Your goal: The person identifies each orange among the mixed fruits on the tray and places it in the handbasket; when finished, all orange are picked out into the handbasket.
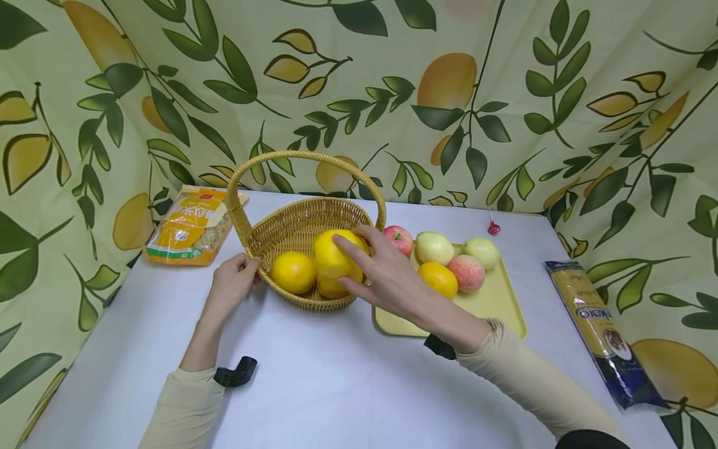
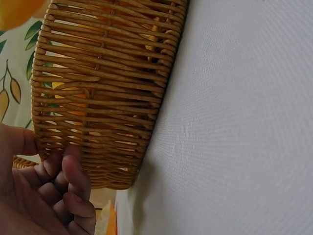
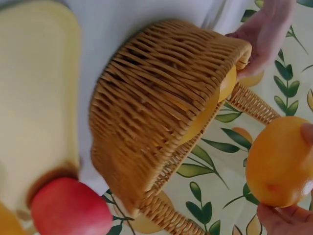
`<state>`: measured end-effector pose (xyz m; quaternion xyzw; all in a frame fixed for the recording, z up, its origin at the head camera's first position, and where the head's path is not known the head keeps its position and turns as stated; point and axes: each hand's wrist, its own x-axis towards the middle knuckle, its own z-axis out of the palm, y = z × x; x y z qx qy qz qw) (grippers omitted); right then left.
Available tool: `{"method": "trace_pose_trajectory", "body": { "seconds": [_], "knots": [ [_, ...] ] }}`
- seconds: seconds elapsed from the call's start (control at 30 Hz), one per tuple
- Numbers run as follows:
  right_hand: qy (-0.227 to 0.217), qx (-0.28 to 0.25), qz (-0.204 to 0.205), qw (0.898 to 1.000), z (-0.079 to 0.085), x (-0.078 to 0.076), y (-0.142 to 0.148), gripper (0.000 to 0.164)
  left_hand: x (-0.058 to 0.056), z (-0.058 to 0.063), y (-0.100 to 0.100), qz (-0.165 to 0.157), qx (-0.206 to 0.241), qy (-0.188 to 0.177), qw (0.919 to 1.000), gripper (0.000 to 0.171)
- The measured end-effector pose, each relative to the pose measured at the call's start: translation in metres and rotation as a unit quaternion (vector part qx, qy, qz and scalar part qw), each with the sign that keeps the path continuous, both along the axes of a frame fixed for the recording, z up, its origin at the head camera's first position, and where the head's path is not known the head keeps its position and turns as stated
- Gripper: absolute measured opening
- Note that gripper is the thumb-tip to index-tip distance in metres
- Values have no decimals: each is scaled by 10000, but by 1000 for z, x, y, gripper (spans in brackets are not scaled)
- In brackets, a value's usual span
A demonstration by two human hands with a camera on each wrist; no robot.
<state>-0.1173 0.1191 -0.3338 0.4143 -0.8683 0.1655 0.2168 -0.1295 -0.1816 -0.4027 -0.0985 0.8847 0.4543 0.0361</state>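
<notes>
The right hand (image 1: 392, 274) grasps a yellow fruit (image 1: 327, 259) in its fingers above the wicker basket (image 1: 303, 216), which the left hand's (image 1: 232, 280) fingers pinch. The right wrist view reveals a gap between them; from the head they overlap.

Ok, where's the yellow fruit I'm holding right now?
In the head view, just left of centre, the held yellow fruit is in your right grip, over the right side of the wicker basket, beside other yellow fruits inside.
</notes>
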Motion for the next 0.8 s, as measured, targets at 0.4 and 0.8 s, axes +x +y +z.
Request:
{"method": "trace_pose_trajectory", "body": {
  "seconds": [0.4, 0.8],
  "knots": [
    [-468, 410, -999, 9931, -7, -34, -49, 63, 0, 2, 1, 27, -8, -1, 10000, 37],
    [-714, 1053, -1716, 9769, -27, -53, -67, 52, 0, 1, 1, 29, -40, 2, 10000, 37]
  ]
}}
